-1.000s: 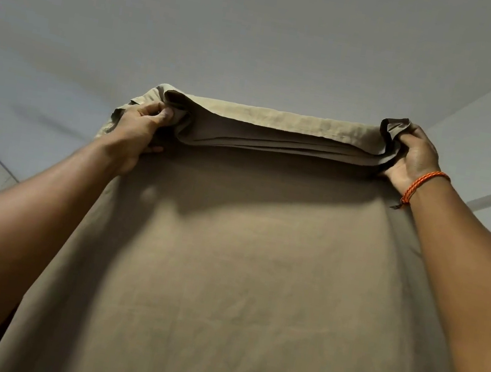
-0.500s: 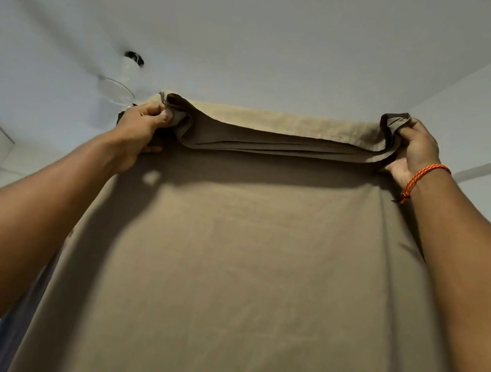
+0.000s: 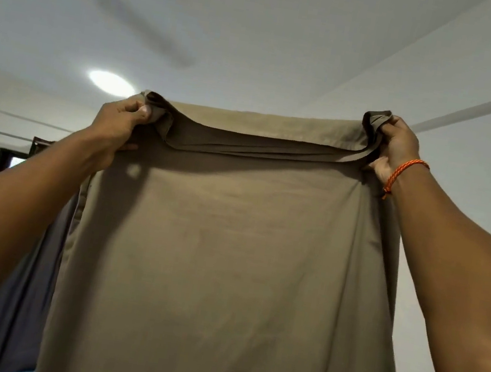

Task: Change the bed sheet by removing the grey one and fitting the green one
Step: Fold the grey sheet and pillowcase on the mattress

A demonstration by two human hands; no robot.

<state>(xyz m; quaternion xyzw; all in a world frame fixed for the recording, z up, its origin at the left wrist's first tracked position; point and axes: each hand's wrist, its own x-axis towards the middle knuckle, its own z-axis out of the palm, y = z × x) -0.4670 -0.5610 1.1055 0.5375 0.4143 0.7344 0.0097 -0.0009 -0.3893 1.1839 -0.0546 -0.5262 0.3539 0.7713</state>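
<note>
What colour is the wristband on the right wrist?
Orange, a braided wristband; clearest in the head view.

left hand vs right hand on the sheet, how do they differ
The left hand grips its bunched corner lower; the right hand holds its corner slightly higher. The right wrist wears an orange bracelet; the left wrist is bare. The left hand shows its back and thumb toward the camera; the right hand shows more of its palm side. Both are raised overhead, fingers curled round the top edge of the olive-green sheet, which hangs folded between them.
</note>
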